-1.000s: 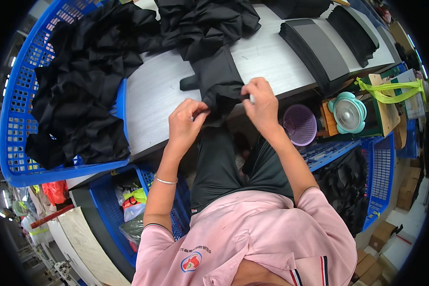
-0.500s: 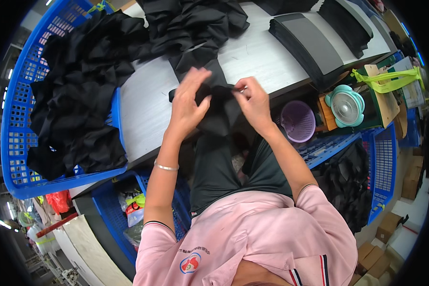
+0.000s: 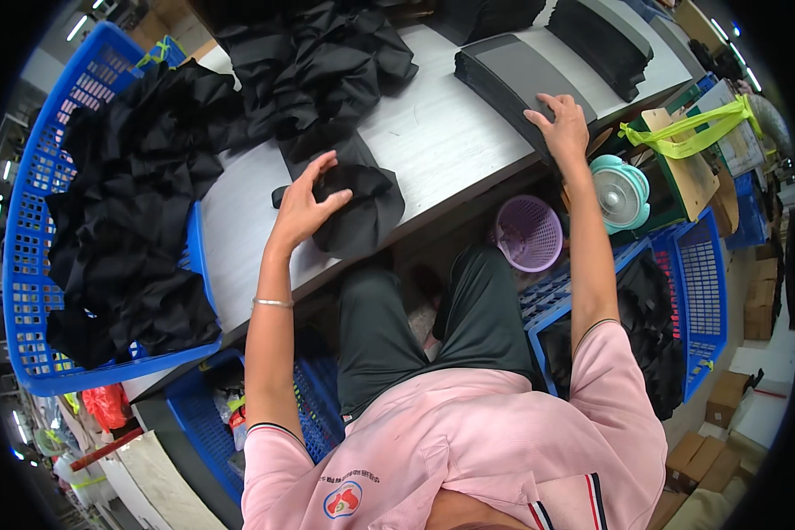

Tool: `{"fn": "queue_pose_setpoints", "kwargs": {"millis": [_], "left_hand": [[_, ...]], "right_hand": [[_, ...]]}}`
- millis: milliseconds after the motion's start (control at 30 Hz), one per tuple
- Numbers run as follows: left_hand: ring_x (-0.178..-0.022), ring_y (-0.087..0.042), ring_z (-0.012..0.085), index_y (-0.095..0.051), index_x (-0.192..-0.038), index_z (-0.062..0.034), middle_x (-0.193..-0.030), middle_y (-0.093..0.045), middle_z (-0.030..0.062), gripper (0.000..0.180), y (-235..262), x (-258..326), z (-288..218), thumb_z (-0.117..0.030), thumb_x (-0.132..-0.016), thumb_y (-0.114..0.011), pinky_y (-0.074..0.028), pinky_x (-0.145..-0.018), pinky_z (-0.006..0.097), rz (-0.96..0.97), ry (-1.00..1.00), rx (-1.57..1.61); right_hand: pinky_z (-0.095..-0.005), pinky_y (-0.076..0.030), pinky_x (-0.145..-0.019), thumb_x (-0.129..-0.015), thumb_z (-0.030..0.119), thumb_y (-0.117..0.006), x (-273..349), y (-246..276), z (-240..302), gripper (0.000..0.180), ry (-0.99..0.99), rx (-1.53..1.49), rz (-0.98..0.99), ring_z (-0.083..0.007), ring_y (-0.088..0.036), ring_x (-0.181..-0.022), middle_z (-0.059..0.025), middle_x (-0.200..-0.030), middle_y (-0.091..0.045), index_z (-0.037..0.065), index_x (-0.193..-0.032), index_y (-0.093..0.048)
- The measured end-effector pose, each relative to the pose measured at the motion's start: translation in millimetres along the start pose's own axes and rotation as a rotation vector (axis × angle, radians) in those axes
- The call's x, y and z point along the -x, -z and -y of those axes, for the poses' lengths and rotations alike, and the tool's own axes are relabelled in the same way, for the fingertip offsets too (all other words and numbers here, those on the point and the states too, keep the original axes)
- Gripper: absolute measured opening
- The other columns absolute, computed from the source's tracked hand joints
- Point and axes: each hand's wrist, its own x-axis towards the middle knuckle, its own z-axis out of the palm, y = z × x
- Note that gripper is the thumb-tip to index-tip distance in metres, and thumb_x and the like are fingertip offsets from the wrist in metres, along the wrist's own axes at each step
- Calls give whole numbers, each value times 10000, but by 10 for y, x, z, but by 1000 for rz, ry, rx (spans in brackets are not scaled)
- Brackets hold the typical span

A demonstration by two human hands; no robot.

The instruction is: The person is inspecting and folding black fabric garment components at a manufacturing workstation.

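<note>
My left hand [image 3: 305, 203] rests with spread fingers on a folded black fabric piece [image 3: 358, 208] at the near edge of the white table [image 3: 442, 150]. Behind it lies a loose pile of black fabric pieces [image 3: 327, 62]. My right hand [image 3: 559, 125] is stretched out to the right and lies flat on the near end of a stack of dark grey flat pads [image 3: 512, 79]. Neither hand grips anything.
A blue basket [image 3: 26, 230] full of black fabric stands at the left. Another dark stack [image 3: 605, 35] lies at the table's far right. Below the table are a purple basket [image 3: 528, 234], a teal fan [image 3: 623, 190], blue crates [image 3: 693, 291] and a yellow-green strap [image 3: 680, 137].
Both hands were together on the black piece at the table edge. My right hand has let go and reached right onto the grey stack; my left hand stays on the piece.
</note>
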Motion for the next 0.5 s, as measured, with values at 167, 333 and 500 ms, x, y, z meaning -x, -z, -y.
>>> {"fn": "queue_pose_setpoints", "kwargs": {"millis": [167,333,500], "left_hand": [[-1458,-361,336,-537,-1393,-48,-1503,-471,184,685,-75,378,-390,-298,-797,-765,-296,-1180,413,-332,-266,216],[-1414,-417,250,-532,-1390,-16,-1455,-511,132,626,-646,798,-827,-187,-830,-754,-315,-1170,398,-146,-351,656],[-1458,-354,252,-366,-1520,-16,-1547,-401,129,785,-1255,1107,-919,-499,-956,-622,-266,-1197,407,120,-145,1144]], "right_hand": [[-375,-513,-818,-837,372,-746,-255,165,-164,339,-41,-352,219,-282,-664,-916,-94,-1029,-674,110,-1052,-764],[-463,-538,-756,-946,204,-633,63,151,73,184,177,-95,-185,-372,-659,-879,-133,-975,-663,29,-900,-669],[-395,-526,-717,-919,93,-634,1331,771,1257,84,375,-109,-249,-316,-632,-855,-134,-961,-618,15,-917,-602]]}}
